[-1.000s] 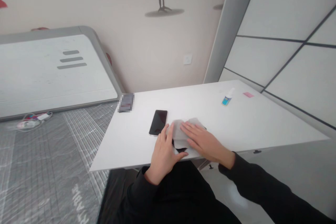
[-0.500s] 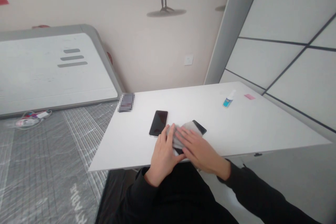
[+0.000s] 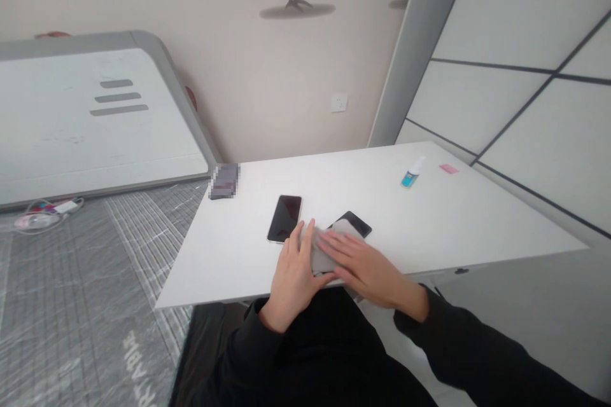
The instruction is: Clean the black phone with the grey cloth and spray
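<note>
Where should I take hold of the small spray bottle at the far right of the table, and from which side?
Probably grip the spray bottle across its blue-labelled body, coming from the near side with fingers either side. It seems to lean, white nozzle pointing away and up, so the body is the widest, steadiest part. The table around it is bare, except a pink slip to its right.

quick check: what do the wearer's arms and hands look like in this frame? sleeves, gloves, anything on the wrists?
Both hands are bare, with no gloves, and no rings or watch can be made out. The left hand and right hand each come out of a long, plain black sleeve that ends at the wrist. The fabric looks soft and unmarked, with no logos, stripes or cables visible.
</note>
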Demonstrator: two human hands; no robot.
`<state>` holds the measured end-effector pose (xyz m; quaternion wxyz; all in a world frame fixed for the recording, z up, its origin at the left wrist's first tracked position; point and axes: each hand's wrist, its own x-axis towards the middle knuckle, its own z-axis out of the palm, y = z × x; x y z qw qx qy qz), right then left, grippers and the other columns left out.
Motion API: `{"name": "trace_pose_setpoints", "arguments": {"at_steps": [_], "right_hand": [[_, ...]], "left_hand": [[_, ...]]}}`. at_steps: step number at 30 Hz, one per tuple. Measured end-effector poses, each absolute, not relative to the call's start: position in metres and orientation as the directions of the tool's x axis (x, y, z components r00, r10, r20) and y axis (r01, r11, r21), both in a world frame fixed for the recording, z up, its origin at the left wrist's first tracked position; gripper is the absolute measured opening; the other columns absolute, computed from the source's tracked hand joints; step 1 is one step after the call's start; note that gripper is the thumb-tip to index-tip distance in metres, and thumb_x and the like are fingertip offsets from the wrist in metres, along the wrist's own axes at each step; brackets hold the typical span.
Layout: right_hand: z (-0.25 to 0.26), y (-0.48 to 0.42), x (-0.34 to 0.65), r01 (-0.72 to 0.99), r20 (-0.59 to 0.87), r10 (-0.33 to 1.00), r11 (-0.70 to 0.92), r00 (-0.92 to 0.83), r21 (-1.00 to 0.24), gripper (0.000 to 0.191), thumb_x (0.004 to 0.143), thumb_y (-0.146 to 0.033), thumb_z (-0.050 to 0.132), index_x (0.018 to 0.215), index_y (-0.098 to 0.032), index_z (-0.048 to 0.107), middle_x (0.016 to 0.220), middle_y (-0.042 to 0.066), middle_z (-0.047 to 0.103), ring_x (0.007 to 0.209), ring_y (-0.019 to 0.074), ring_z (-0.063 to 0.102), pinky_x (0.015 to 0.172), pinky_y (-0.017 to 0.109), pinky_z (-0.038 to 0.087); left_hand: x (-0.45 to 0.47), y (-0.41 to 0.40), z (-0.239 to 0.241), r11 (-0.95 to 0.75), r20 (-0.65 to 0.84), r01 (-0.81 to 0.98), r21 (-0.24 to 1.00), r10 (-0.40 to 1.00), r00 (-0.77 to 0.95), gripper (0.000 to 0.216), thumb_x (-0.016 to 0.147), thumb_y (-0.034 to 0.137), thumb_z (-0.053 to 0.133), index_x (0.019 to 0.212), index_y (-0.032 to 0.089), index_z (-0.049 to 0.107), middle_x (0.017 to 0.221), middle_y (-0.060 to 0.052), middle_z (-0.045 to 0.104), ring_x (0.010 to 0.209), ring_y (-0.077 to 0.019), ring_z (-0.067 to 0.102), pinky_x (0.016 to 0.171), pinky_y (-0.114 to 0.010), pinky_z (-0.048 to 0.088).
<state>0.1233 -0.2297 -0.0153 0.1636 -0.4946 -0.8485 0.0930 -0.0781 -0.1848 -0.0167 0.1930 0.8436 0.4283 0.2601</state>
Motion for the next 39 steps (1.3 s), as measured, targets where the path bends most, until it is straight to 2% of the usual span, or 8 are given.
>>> {"name": "trace_pose_setpoints", "arguments": {"at_steps": [3,9,13,18,23,28,32,39], "right_hand": [[-0.0143,-0.2248,0.1257,0.892,0.212,0.925,0.364,-0.314,-0.267,0.054,0.106,-0.036,0.032,0.156,-0.016,0.037,0.162,0.012,0.037,0.151,0.0298,0.032,0.121,0.059,0.033],[-0.0157,-0.2272,0.1186,0.798,0.208,0.841,0.539,-0.499,-0.270,0.059,0.105,-0.043,0.038,0.160,-0.022,0.028,0.164,0.006,0.033,0.153,0.0255,0.028,0.124,0.053,0.032],[-0.0201,-0.2199,0.1265,0.899,0.268,0.914,0.368,-0.303,-0.237,0.056,0.106,-0.040,0.035,0.157,-0.018,0.036,0.161,0.013,0.039,0.151,0.0317,0.032,0.119,0.061,0.035],[-0.0223,-0.2256,0.1186,0.817,0.241,0.856,0.512,-0.458,-0.266,0.065,0.104,-0.049,0.041,0.161,-0.023,0.024,0.165,0.006,0.030,0.153,0.0279,0.027,0.123,0.054,0.032],[-0.0231,-0.2245,0.1217,0.906,0.289,0.918,0.346,-0.273,-0.244,0.059,0.105,-0.047,0.036,0.158,-0.020,0.034,0.161,0.012,0.038,0.151,0.0322,0.032,0.119,0.060,0.035],[-0.0229,-0.2259,0.1177,0.826,0.244,0.865,0.495,-0.439,-0.269,0.068,0.103,-0.057,0.038,0.160,-0.023,0.026,0.164,0.008,0.033,0.152,0.0280,0.030,0.122,0.054,0.034],[-0.0216,-0.2200,0.1240,0.915,0.257,0.931,0.323,-0.260,-0.241,0.062,0.106,-0.052,0.031,0.156,-0.016,0.037,0.161,0.014,0.038,0.150,0.0331,0.033,0.119,0.061,0.035],[-0.0185,-0.2226,0.1228,0.857,0.167,0.898,0.438,-0.406,-0.272,0.070,0.103,-0.061,0.034,0.160,-0.021,0.028,0.164,0.008,0.033,0.152,0.0276,0.030,0.123,0.055,0.030]], "left_hand": [[-0.0778,-0.1854,-0.0162,-0.559,0.282,0.622,0.549,0.824,0.492,0.112,0.069,0.033,0.088,0.158,0.028,0.020,0.158,-0.019,0.036,0.144,-0.0390,0.041,0.113,-0.056,0.041],[-0.0779,-0.1859,-0.0159,-0.550,0.256,0.640,0.537,0.829,0.498,0.104,0.073,0.027,0.083,0.158,0.026,0.022,0.159,-0.019,0.035,0.144,-0.0380,0.041,0.114,-0.055,0.041],[-0.0778,-0.1861,-0.0172,-0.564,0.284,0.637,0.525,0.822,0.494,0.110,0.070,0.035,0.087,0.158,0.028,0.020,0.158,-0.019,0.036,0.144,-0.0393,0.041,0.113,-0.056,0.041],[-0.0775,-0.1873,-0.0171,-0.539,0.249,0.649,0.537,0.836,0.488,0.105,0.074,0.031,0.084,0.158,0.029,0.020,0.159,-0.018,0.035,0.144,-0.0381,0.042,0.112,-0.054,0.042],[-0.0771,-0.1874,-0.0157,-0.556,0.270,0.637,0.535,0.826,0.494,0.109,0.072,0.032,0.086,0.158,0.029,0.020,0.159,-0.018,0.036,0.144,-0.0380,0.042,0.112,-0.055,0.042],[-0.0771,-0.1881,-0.0147,-0.532,0.237,0.654,0.538,0.840,0.488,0.105,0.074,0.029,0.084,0.157,0.028,0.021,0.159,-0.018,0.035,0.145,-0.0377,0.040,0.112,-0.054,0.043],[-0.0766,-0.1887,-0.0135,-0.550,0.251,0.652,0.523,0.830,0.499,0.111,0.071,0.035,0.088,0.157,0.027,0.020,0.159,-0.019,0.035,0.144,-0.0383,0.041,0.112,-0.054,0.043],[-0.0760,-0.1881,-0.0132,-0.539,0.241,0.661,0.522,0.837,0.492,0.105,0.074,0.034,0.085,0.157,0.027,0.021,0.159,-0.019,0.036,0.144,-0.0374,0.040,0.113,-0.054,0.041]]}}
